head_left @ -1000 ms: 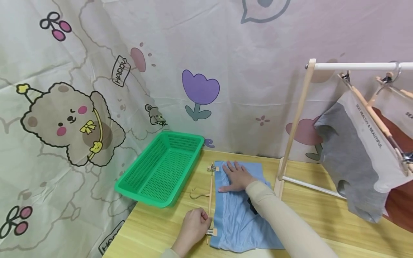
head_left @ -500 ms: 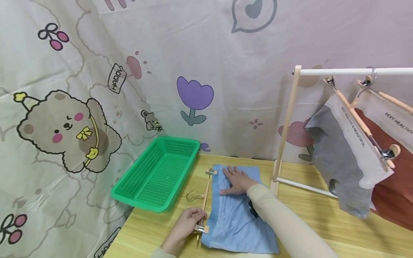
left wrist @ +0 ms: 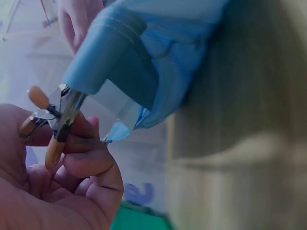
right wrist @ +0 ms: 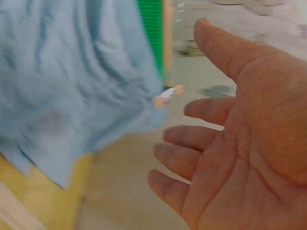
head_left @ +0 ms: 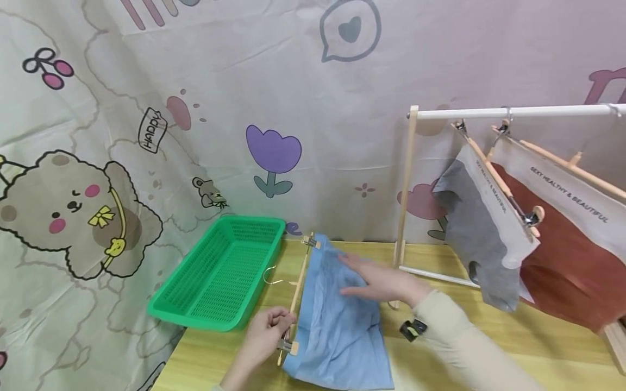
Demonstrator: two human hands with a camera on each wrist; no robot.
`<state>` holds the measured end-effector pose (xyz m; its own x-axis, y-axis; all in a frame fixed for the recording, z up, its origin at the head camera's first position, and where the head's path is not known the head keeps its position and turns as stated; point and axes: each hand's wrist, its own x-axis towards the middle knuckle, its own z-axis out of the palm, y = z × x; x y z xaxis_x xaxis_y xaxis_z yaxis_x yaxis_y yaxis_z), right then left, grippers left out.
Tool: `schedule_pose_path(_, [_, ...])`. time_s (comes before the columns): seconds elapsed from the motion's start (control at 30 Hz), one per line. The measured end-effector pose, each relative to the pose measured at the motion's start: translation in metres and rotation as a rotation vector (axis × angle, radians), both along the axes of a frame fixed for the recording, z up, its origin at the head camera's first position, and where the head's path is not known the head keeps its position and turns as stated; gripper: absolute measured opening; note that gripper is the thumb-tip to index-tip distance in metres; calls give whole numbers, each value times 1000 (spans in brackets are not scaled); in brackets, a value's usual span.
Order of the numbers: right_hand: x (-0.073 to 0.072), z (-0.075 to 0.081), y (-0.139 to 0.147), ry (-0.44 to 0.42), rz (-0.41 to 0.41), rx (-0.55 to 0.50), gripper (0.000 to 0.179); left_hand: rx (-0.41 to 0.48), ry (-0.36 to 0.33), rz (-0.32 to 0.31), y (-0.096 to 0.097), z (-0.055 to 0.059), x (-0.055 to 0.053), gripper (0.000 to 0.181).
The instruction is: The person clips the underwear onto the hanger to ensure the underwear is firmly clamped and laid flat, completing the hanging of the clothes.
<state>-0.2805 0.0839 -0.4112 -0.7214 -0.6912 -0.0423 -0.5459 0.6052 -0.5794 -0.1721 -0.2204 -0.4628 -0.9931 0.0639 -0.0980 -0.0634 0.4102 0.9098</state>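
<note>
A pair of light blue shorts (head_left: 332, 315) is clipped by its waistband to a wooden clip hanger (head_left: 299, 290). My left hand (head_left: 264, 332) grips the hanger bar beside the near clip (head_left: 289, 346). In the left wrist view that metal clip (left wrist: 67, 117) bites the waistband, just above my curled fingers. The far clip (head_left: 311, 241) also holds the band. Over the right part of the shorts my right hand (head_left: 379, 279) has its fingers spread. In the right wrist view its open palm (right wrist: 254, 134) is apart from the hanging cloth (right wrist: 86, 72).
A green plastic basket (head_left: 222, 277) stands to the left on the wooden table (head_left: 425, 347). At the right a rack with a white rail (head_left: 538, 112) carries grey shorts (head_left: 469, 228) and rust-red shorts (head_left: 562, 260) on clip hangers. A printed curtain (head_left: 342, 179) closes off the back.
My left hand has raised the hanger with the shorts off the table, tilting it. My right hand, flat on the cloth before, has come up and away. The head view has shifted right.
</note>
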Motion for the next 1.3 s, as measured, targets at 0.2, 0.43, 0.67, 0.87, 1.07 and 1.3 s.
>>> schedule_pose_path(0.2, [37, 46, 48, 124, -30, -61, 83, -114, 72, 2, 6, 34, 8, 12])
schedule_pose_path(0.43, [75, 76, 92, 217, -120, -61, 78, -236, 134, -54, 11, 68, 11, 12])
schedule_pose_path(0.67, [110, 103, 130, 341, -200, -89, 76, -324, 171, -133, 18, 101, 12, 15])
schedule_pose_path(0.87, [131, 114, 160, 466, -248, -132, 79, -365, 221, -204, 24, 121, 12, 14])
schedule_pose_path(1.07, [142, 123, 187, 642, -279, -155, 88, -404, 275, -253, 30, 137, 12, 13])
schedule_pose_path(1.3, [164, 137, 208, 623, -352, -257, 85, -439, 353, -306, 39, 155, 12, 17])
